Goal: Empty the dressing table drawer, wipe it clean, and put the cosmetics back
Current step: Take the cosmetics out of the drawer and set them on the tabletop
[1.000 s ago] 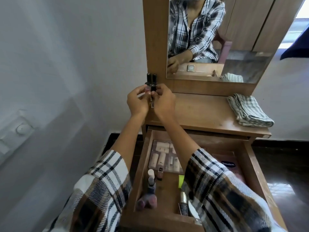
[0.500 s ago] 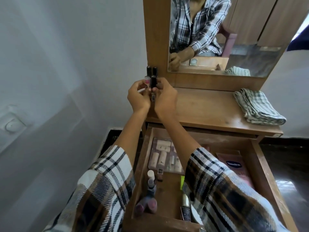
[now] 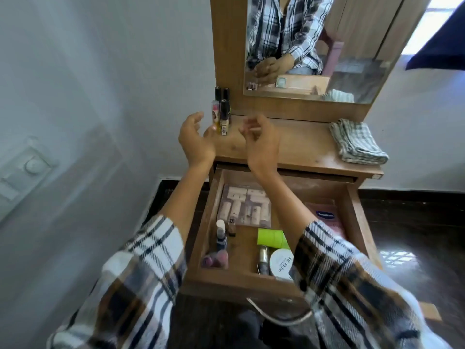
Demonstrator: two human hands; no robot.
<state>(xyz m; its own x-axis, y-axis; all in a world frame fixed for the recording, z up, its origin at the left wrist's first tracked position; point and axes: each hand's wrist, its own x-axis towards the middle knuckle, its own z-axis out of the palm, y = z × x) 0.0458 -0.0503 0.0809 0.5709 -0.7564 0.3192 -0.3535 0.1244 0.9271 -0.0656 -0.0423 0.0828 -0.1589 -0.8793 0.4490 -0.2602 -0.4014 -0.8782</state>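
Observation:
The wooden drawer stands pulled out below the dressing table top. It holds a palette of beige tubes, a white-capped bottle, a green tube, a white round jar, a pink Vaseline pack and small purple bottles. Several small bottles stand upright at the top's back left corner. My left hand hovers open just left of them, holding nothing. My right hand hangs to their right, fingers loosely curled and apart, empty.
A folded checked cloth lies on the right of the table top. The mirror rises behind it. A white wall runs close along the left. Dark floor lies to the right of the drawer.
Both hands held a small bottle together at the back left corner; now they have let go and drawn apart, and the bottle stands with the others.

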